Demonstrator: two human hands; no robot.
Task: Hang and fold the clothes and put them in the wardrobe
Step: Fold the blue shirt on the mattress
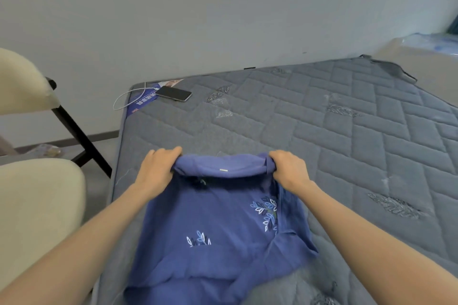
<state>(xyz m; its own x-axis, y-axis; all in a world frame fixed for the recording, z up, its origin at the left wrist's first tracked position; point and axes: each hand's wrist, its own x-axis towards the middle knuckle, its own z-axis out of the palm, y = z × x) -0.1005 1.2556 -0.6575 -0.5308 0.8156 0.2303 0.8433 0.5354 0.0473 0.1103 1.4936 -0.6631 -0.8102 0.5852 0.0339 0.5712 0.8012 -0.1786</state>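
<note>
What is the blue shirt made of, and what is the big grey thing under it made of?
The blue shirt looks like soft, matte woven or knit cloth: it bunches and wrinkles, with stitched leaf patterns. The grey mattress looks like padded quilted fabric, since sewn lines make puffy blocks. The exact fibres cannot be told.

Soft, even, cool-toned lighting with faint shadows and no glare. Wide-angle distortion bends the mattress (322, 116) edges and forearms at the frame borders; overall detail slightly soft.
</note>
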